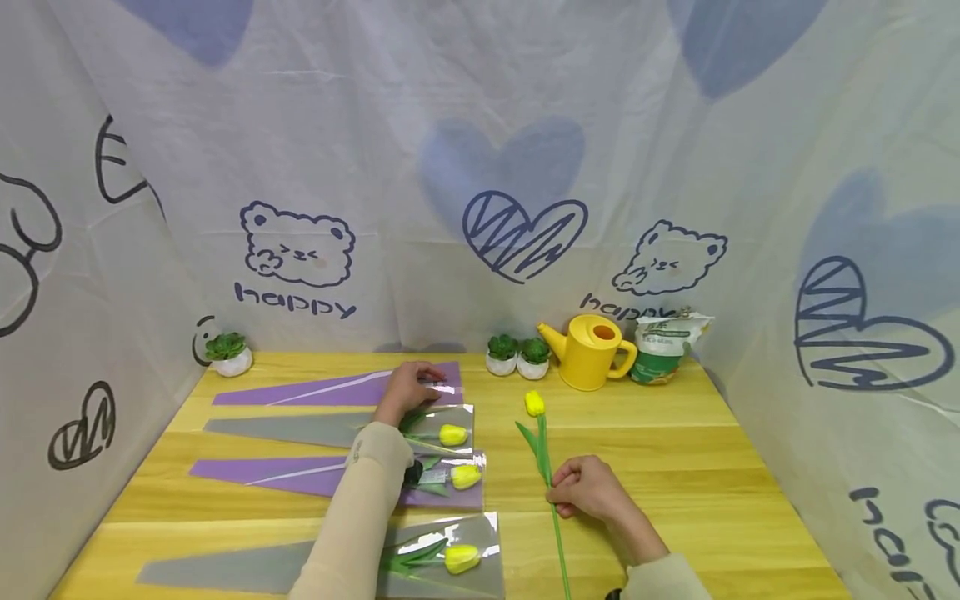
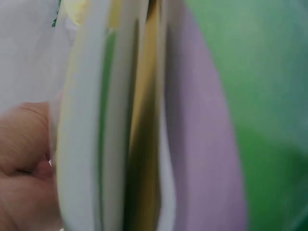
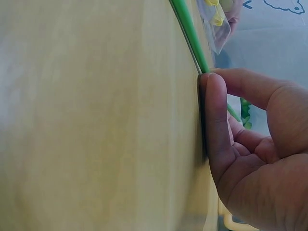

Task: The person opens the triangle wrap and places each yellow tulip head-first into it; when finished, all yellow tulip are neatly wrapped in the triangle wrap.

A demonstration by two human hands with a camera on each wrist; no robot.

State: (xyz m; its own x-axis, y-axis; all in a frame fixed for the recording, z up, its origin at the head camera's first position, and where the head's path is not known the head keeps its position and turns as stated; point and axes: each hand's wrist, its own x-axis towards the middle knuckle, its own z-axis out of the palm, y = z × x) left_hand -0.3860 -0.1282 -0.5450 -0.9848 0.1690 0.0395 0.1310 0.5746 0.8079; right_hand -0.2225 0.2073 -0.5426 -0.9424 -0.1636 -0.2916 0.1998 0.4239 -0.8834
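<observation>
In the head view my right hand (image 1: pixel 592 492) pinches the green stem of a yellow tulip (image 1: pixel 542 450) between thumb and fingertips. The flower points to the back of the table. The right wrist view shows the thumb against the stem (image 3: pixel 187 36), close over the wood. My left hand (image 1: pixel 408 390) rests on the wide right end of the rearmost purple flower sleeve (image 1: pixel 315 392), thumb and fingers apart on the clear film. Nearer me lie a grey sleeve (image 1: pixel 277 427), a second purple sleeve (image 1: pixel 277 475) and another grey sleeve (image 1: pixel 225 568), each holding a yellow tulip.
Along the back stand a yellow watering can (image 1: pixel 587 358), a green and white bag (image 1: pixel 660 350) and two small potted succulents (image 1: pixel 517 358). Another potted succulent (image 1: pixel 229 354) sits at the back left corner. Printed cloth (image 1: pixel 390 167) encloses the wooden table (image 1: pixel 660 442).
</observation>
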